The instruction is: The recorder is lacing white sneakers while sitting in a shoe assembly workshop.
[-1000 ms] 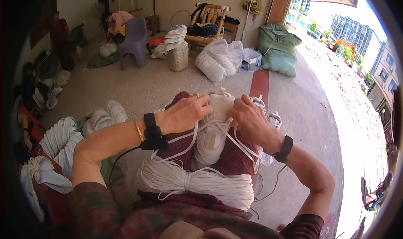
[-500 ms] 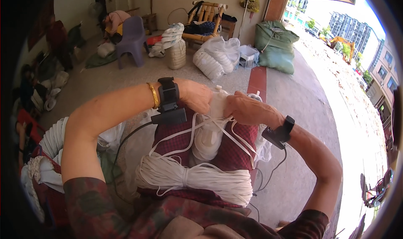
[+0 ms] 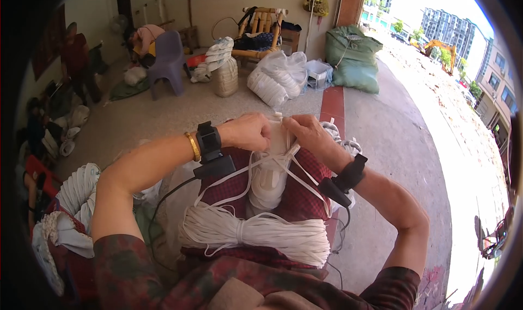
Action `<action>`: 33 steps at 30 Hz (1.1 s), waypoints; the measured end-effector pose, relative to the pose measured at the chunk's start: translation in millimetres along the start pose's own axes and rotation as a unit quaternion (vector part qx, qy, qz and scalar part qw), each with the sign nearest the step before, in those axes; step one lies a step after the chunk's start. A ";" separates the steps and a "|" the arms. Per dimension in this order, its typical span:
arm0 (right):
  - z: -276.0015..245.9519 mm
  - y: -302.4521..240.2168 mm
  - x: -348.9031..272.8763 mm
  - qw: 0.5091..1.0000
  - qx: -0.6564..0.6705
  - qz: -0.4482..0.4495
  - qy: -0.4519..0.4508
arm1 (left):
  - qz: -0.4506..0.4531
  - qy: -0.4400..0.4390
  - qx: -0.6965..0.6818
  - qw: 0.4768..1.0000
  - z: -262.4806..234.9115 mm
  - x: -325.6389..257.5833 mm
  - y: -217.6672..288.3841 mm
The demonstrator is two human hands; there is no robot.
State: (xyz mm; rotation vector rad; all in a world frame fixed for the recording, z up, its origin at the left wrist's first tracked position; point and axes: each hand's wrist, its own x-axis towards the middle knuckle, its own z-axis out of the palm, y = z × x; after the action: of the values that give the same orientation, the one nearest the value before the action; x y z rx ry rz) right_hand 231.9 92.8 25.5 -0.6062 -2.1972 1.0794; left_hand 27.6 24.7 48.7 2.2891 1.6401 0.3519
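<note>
White shoe (image 3: 269,174) on lap, resting on dark red checked cloth (image 3: 297,198); long axis running away from body, far end up under the hands, near end toward the cord bundle. Left hand (image 3: 248,131) closed, fingers curled over far end of shoe, gripping white laces (image 3: 245,171). Right hand (image 3: 308,135) closed, pinching laces at same end; fingertips of both hands nearly touching. Lace strands fanning down and outward from hands across both sides of shoe. Bundle of white cord (image 3: 256,231) lying crosswise on lap, just nearer than shoe, tied at middle. Stack of white shoes (image 3: 73,187) at left, near left elbow. Bare concrete floor (image 3: 180,111) open ahead; purple plastic chair (image 3: 168,59), white sacks (image 3: 278,78) and green sack (image 3: 351,56) well apart at far wall. Open floor to right of right forearm.
</note>
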 end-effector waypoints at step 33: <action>10.5 -30.1 -6.2 0.855 -0.487 -0.150 -0.094 | 0.038 0.379 -0.184 0.906 38.2 -131.3 -30.1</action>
State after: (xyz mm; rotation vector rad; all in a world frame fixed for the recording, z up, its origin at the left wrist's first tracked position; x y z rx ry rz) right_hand 225.1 66.3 43.1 -0.5283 -2.8173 -0.2308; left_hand -26.3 -94.5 -1.0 2.0247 1.5796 1.5832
